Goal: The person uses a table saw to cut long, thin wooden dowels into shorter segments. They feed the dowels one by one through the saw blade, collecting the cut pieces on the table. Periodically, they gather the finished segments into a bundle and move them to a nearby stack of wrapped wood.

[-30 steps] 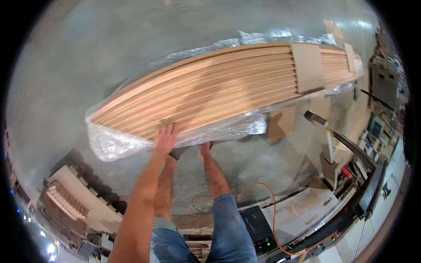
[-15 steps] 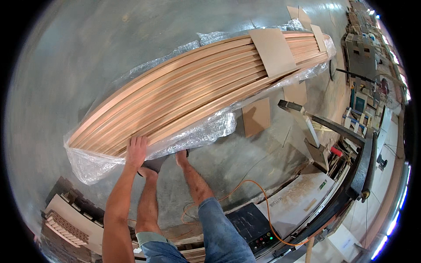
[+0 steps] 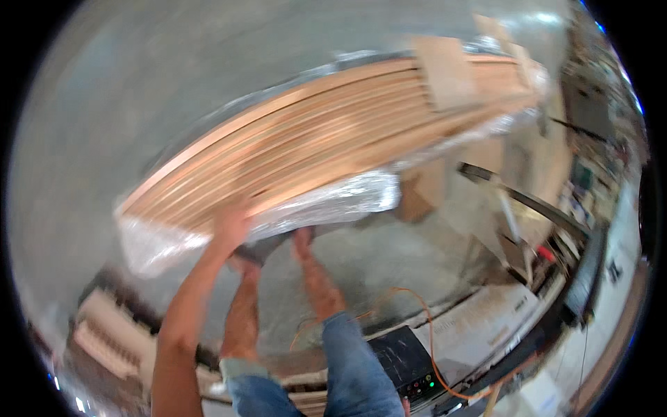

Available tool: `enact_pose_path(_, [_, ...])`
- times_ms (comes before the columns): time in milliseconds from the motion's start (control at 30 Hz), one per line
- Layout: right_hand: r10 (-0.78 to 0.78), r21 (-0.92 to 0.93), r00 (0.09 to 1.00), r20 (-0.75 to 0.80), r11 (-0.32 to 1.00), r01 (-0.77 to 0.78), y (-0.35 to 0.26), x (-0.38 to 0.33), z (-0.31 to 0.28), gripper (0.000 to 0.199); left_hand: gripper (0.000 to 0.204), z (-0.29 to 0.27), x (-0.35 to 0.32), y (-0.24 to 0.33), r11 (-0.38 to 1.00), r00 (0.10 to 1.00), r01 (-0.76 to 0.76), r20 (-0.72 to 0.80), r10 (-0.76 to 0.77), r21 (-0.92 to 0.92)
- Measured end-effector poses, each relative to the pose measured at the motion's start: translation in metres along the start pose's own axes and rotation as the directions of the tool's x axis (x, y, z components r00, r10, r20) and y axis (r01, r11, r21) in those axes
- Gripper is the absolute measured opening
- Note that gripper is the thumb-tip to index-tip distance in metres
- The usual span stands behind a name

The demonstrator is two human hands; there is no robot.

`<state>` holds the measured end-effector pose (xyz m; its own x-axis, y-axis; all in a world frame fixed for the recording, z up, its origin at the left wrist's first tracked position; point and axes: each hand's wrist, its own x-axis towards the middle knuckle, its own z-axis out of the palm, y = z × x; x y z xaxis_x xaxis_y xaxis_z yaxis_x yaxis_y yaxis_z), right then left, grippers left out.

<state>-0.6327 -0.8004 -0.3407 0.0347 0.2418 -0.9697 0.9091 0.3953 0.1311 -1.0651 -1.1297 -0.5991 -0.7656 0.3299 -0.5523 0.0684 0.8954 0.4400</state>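
Note:
A long stack of light reddish-brown wooden strips [image 3: 299, 132] lies slantwise across the view, partly wrapped in clear plastic film [image 3: 340, 201]. My left hand [image 3: 233, 224] is at the near edge of the strips, close to their left end. Motion smears its fingers, so their grip does not show. Film bunches around the left end [image 3: 156, 243], beside my left hand. At the lower edge, next to my right thigh, a small sliver of skin may be part of my right hand [image 3: 406, 404]; its fingers cannot be made out.
Cardboard sheets [image 3: 445, 73] lie over the far right part of the stack. A dark metal frame [image 3: 535, 201] stands at the right, near a control box [image 3: 403, 365] with a green light. An orange cable [image 3: 425, 316] loops beside it. Slatted wooden pieces [image 3: 104, 347] lie lower left.
The whole view has shifted and blurred. My left hand stays at the near edge of the strips, slightly further right in the picture. A sliver of skin now shows beside my right thigh.

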Motion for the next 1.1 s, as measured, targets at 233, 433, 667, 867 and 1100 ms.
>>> enact_pose_path(233, [-0.694, -0.3, 0.542, -0.475, 0.706, 0.641, -0.264, 0.033, -0.105, 0.028, 0.028, -0.02, 0.005, 0.029, 0.988, 0.997, -0.037, -0.07, 0.027, -0.148])
enact_pose_path(433, [-0.953, -0.851, 0.298, 0.051, 0.115, 0.512, -0.505, 0.118, -0.041, 0.046, 0.025, -0.026, -0.006, 0.026, 0.973, 0.992, -0.006, -0.127, -0.023, -0.229])
enact_pose_path(667, [-0.759, -0.898, 0.59, 0.277, 0.014, 0.44, -0.536, 0.166, -0.03, 0.044, 0.041, -0.034, -0.026, -0.02, 0.98, 0.988, 0.128, 0.109, -0.112, -0.153])
enact_pose_path(867, [-0.786, -0.911, 0.523, 0.33, -0.12, 0.394, -0.558, 0.184, -0.043, 0.058, 0.071, -0.057, -0.11, -0.136, 0.948, 0.944, 0.318, -0.089, -0.318, -0.014])
enact_pose_path(1100, [-0.934, -0.904, -0.14, 0.329, -0.355, 0.238, -0.599, 0.215, -0.077, 0.054, 0.016, -0.074, -0.165, -0.217, 0.907, 0.954, 0.191, -0.288, -0.081, 0.376])
